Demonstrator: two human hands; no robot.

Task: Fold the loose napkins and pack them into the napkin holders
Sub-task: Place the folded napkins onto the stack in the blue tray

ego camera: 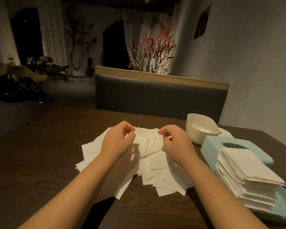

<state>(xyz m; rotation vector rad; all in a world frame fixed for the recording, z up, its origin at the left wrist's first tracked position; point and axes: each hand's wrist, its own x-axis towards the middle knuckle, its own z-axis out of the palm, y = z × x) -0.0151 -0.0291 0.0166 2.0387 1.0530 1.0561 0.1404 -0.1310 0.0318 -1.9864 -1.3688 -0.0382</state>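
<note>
A loose heap of white napkins lies spread on the dark wooden table. My left hand and my right hand hover over the far side of the heap, each pinching a far corner of the top napkin between thumb and fingers. A tall stack of folded napkins rests on a light blue napkin holder lid at the right. A white napkin holder tub stands open behind it, with something white inside.
A grey padded bench back with a wooden top edge stands across the table's far side. A grey wall runs along the right. Chairs and branches with red berries stand far back in the dim room.
</note>
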